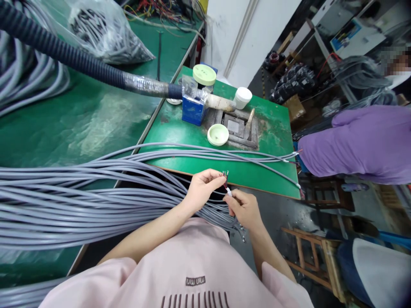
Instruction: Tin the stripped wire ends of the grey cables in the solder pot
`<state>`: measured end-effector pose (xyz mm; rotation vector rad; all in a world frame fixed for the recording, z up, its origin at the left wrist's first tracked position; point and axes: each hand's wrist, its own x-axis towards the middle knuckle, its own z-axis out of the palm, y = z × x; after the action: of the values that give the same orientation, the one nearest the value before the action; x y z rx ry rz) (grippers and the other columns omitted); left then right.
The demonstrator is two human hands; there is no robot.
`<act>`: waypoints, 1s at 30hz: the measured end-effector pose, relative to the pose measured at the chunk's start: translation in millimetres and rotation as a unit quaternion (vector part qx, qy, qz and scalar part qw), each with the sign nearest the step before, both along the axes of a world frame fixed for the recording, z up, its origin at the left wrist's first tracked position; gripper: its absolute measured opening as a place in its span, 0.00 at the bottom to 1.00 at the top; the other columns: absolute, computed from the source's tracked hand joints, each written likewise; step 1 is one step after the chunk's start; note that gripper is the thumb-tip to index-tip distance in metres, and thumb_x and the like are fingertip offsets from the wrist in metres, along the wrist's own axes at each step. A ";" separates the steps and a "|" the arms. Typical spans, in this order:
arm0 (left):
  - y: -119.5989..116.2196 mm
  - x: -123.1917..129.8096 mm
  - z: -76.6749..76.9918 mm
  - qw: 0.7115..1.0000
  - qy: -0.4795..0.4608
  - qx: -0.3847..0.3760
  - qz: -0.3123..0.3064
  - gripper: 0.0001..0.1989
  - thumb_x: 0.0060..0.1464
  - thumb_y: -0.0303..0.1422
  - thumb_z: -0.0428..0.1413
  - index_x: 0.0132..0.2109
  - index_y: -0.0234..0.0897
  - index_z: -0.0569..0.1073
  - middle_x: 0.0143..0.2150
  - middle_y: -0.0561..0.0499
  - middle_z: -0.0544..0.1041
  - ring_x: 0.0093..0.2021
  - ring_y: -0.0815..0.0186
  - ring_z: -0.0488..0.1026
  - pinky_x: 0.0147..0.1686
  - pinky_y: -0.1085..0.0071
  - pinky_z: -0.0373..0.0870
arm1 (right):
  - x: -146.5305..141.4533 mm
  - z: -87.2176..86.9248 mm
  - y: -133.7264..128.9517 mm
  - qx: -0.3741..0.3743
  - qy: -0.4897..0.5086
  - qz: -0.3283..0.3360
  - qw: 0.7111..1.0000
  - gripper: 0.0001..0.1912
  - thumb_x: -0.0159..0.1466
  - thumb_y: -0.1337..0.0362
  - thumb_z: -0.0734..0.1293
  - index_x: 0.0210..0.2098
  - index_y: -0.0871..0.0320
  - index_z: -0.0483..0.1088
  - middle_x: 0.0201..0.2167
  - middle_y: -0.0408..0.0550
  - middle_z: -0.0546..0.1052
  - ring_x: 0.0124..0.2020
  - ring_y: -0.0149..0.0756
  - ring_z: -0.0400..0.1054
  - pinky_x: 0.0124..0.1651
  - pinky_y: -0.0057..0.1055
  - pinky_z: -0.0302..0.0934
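My left hand (205, 188) pinches the thin dark-red and black wires (225, 181) that fan out of a cable's end, their tips bare. Just below, my right hand (242, 206) is closed round the same cable at its white sleeve (229, 192). A thick bundle of grey cables (128, 205) runs from the left, passing under my left forearm; its loose ends hang by my right wrist. Beyond my hands several grey cables (192, 154) lie across the green table (272, 128), their stripped ends at its right edge.
A solder pot (234, 126) sits in the table, beside a pale green dish (218, 134), a white cup (243, 97) and a blue box (192, 109). A black corrugated hose (96, 70) crosses above the left side. At right are a person in purple (359, 141) and a wooden stool (314, 256).
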<state>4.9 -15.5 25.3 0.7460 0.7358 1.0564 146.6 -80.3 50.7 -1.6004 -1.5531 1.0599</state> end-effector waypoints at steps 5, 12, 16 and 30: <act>-2.9 2.6 3.7 0.999 0.031 -0.007 0.002 0.12 0.40 0.38 0.66 0.25 0.34 0.75 0.25 0.53 0.77 0.26 0.70 0.71 0.31 0.72 0.68 | -3.3 0.6 10.8 -0.001 0.041 -0.048 0.998 0.13 0.57 0.60 0.70 0.40 0.56 0.67 0.18 0.34 0.69 0.17 0.25 0.63 0.23 0.22 0.58; -3.8 3.2 0.6 0.999 0.033 -0.016 0.033 0.12 0.39 0.38 0.66 0.27 0.34 0.76 0.26 0.52 0.78 0.28 0.70 0.72 0.34 0.71 0.70 | -10.4 5.0 23.7 0.049 0.066 -0.090 0.993 0.08 0.64 0.59 0.63 0.36 0.57 0.68 0.15 0.34 0.67 0.14 0.23 0.60 0.19 0.20 0.56; -4.5 3.8 0.8 0.998 0.037 -0.014 0.042 0.11 0.40 0.38 0.66 0.27 0.34 0.76 0.26 0.53 0.78 0.28 0.70 0.72 0.34 0.71 0.70 | -10.8 4.1 27.7 0.067 0.068 -0.100 0.990 0.07 0.63 0.60 0.63 0.32 0.57 0.68 0.16 0.36 0.68 0.15 0.23 0.62 0.20 0.20 0.58; -3.0 9.8 -7.8 0.996 -0.053 -0.066 0.037 0.10 0.41 0.35 0.65 0.28 0.35 0.75 0.23 0.55 0.74 0.24 0.74 0.68 0.29 0.75 0.66 | -6.0 0.6 42.9 0.050 0.127 -0.083 0.987 0.07 0.61 0.61 0.66 0.29 0.57 0.67 0.19 0.36 0.65 0.17 0.22 0.58 0.20 0.21 0.53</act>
<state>14.8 -18.5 17.5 0.5494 0.7383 1.0943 140.6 -37.4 51.3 -1.4371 -1.2604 1.0324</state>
